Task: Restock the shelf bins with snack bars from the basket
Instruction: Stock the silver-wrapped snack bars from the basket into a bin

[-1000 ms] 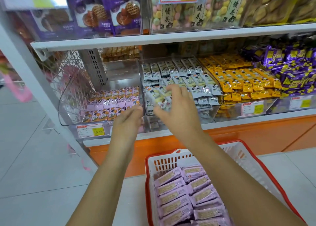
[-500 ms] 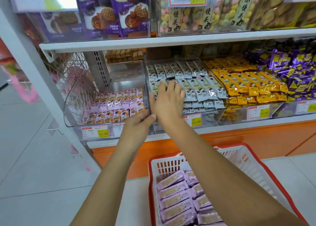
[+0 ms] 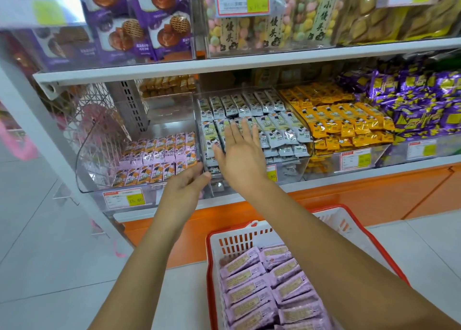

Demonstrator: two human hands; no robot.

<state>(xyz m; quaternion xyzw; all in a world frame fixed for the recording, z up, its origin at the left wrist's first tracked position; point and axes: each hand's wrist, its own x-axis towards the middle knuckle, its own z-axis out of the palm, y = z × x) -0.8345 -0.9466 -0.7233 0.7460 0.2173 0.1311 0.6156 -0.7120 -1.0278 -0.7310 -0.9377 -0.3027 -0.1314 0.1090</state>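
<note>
Left of the left hand (image 3: 184,190): clear bin (image 3: 84,155) of pink bars (image 3: 159,152), open room behind the rows. Fingers loosely curled, holding nothing, tips at that bin's front corner. Just right, right hand (image 3: 243,160) spread flat over grey bars (image 3: 282,130). Below both, basket (image 3: 249,226) of lilac snack bars (image 3: 249,287).

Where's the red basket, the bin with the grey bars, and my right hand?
Red basket (image 3: 209,279): head view, left red rim.
Grey-bar bin (image 3: 291,170): head view, clear front wall.
Right hand (image 3: 243,160): head view, back of the hand.
</note>
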